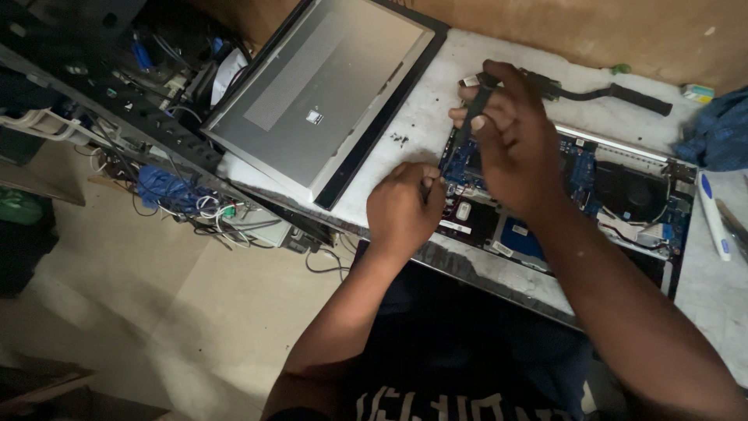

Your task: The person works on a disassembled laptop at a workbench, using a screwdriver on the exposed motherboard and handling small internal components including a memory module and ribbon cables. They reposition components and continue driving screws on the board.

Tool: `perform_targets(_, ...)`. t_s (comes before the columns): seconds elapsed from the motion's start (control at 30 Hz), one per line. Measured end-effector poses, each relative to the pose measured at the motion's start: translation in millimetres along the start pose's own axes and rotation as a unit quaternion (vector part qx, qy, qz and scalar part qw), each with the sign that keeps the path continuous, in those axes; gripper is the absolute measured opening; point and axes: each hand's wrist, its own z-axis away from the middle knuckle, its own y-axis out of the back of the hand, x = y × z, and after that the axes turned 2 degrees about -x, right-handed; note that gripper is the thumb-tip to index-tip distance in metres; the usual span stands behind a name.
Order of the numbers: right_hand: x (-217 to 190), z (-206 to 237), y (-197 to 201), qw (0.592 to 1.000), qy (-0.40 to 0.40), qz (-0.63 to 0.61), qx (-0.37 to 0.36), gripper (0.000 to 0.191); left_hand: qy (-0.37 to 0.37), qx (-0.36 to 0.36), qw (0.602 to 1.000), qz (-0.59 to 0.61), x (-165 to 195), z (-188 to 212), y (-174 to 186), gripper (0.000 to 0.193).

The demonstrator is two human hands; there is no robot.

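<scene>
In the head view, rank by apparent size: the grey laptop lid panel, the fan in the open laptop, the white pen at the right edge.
1. Grey laptop lid panel
2. Fan
3. White pen, though it is longer and thinner than the fan, so those two are close.

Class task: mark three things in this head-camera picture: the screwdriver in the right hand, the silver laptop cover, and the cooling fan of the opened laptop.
screwdriver (477,104): head view, on its dark handle.
silver laptop cover (327,86): head view, middle of the grey panel.
cooling fan (627,191): head view, on the dark round housing.
</scene>
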Motion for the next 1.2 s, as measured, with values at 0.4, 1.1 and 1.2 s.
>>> perform_targets(0.4, -10, -2, -1, 0.997, 0.009, 0.024, 0.070, 0.046, 0.014, -0.009, 1.000, 0.009, 0, 0, 1, 0.012)
perform_targets(1.1, 4, -3, 24, 0.928, -0.131, 0.279, -0.210, 0.018, 0.012, 0.006, 1.000, 0.010, 0, 1, 0, 0.010)
perform_targets(1.2, 2, -1, 16, 0.928, -0.121, 0.273, -0.223, 0.022, 0.008, 0.009, 1.000, 0.019, 0, 0, 0, 0.010)
